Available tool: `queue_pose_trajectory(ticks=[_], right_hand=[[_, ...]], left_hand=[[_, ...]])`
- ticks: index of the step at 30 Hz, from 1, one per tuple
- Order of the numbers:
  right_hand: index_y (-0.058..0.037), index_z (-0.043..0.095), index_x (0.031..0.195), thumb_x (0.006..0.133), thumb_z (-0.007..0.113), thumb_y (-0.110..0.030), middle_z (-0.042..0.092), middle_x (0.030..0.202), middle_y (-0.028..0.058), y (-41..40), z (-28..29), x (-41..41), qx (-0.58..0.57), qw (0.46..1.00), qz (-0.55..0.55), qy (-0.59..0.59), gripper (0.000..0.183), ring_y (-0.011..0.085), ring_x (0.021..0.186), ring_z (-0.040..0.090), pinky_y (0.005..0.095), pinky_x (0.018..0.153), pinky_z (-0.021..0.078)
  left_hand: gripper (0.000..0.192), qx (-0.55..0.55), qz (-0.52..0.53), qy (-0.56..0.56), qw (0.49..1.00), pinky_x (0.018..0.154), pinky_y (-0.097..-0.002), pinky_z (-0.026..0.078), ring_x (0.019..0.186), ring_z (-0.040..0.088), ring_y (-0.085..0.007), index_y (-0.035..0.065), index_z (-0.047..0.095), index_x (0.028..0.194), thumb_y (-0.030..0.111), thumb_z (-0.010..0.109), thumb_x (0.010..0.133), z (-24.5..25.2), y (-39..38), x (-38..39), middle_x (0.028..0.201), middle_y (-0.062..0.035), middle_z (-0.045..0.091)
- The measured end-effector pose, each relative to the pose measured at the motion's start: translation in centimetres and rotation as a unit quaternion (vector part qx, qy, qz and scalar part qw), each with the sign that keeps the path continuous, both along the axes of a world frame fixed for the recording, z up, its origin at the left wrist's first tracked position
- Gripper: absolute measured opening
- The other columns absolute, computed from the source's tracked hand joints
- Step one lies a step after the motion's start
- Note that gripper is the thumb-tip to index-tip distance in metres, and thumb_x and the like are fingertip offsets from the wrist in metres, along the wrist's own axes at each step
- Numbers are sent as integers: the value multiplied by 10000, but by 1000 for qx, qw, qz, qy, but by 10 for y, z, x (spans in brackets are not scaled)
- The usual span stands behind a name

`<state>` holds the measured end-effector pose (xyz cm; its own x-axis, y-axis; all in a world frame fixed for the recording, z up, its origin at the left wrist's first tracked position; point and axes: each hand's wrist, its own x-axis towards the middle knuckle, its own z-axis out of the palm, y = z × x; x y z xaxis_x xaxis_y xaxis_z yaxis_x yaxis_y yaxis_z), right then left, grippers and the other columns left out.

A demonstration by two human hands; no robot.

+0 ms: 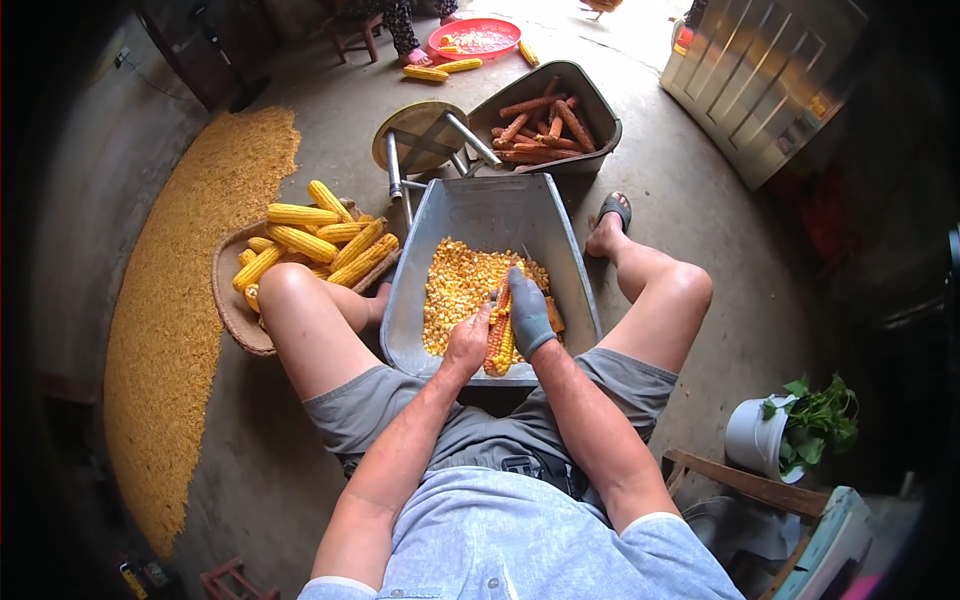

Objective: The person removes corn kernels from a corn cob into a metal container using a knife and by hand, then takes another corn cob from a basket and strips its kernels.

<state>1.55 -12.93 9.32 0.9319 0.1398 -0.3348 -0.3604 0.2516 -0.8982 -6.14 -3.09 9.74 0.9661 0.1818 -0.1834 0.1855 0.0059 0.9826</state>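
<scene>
A partly shelled corn cob point(498, 346) is held between my two hands over a grey metal bin point(480, 201). Some rows on it are bare and reddish; others still carry yellow kernels. My bare left hand point(468, 339) grips its left side, with a small dark piece by the fingertips that I cannot identify. My right hand point(528, 309), in a grey work glove, presses against the cob's right side. Loose corn kernels point(459, 289) cover much of the bin's floor. An orange-brown wooden piece point(554, 315) shows partly behind the glove.
Left, a woven basket point(229, 304) holds unshelled corn cobs point(300, 241) beside a long kernel heap point(165, 322). Ahead are a tipped stool point(421, 139) and a tub point(611, 139) of bare cobs point(544, 127). Farther off, a person's leg point(399, 30) is near a red tray point(480, 52).
</scene>
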Motion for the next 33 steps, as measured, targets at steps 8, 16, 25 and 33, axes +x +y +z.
queue_pose_trajectory(ticks=[8, 16, 25, 33], right_hand=[[-40, 547, 931, 973, 470, -420, 507, 799, 24, 12, -13, -9, 57, 998, 12, 15, 390, 116, 740, 451, 286, 665, 424], [-39, 557, 918, 963, 484, -427, 540, 830, 38, 8, -16, -8, 20, 1000, 12, -6, 397, 116, 756, 462, 277, 674, 427], [-4, 552, 922, 946, 486, -463, 582, 795, 71, -12, -19, 14, 89, 989, -78, 94, 465, 139, 722, 560, 294, 669, 473], [134, 549, 1048, 916, 471, -552, 607, 944, 166, -12, -57, 27, -70, 990, -109, 53, 703, 214, 886, 557, 326, 812, 442]], left_hand=[[574, 160, -66, 31, 984, 644, -289, 433, 697, 507, -105, -28, 637, 908, 511, 446, 962, -5, 12, 2, 723, -22, 571], [537, 104, 40, 31, 993, 643, -291, 433, 670, 498, -121, -37, 623, 858, 427, 393, 997, 3, 1, -1, 697, -11, 556], [457, 111, -115, 57, 985, 490, -253, 344, 562, 414, -58, 57, 578, 798, 474, 482, 958, 33, 3, -8, 616, 45, 453], [422, 43, -63, 4, 997, 429, -246, 332, 486, 427, -70, 82, 563, 782, 434, 437, 977, 12, -1, -12, 598, 32, 472]])
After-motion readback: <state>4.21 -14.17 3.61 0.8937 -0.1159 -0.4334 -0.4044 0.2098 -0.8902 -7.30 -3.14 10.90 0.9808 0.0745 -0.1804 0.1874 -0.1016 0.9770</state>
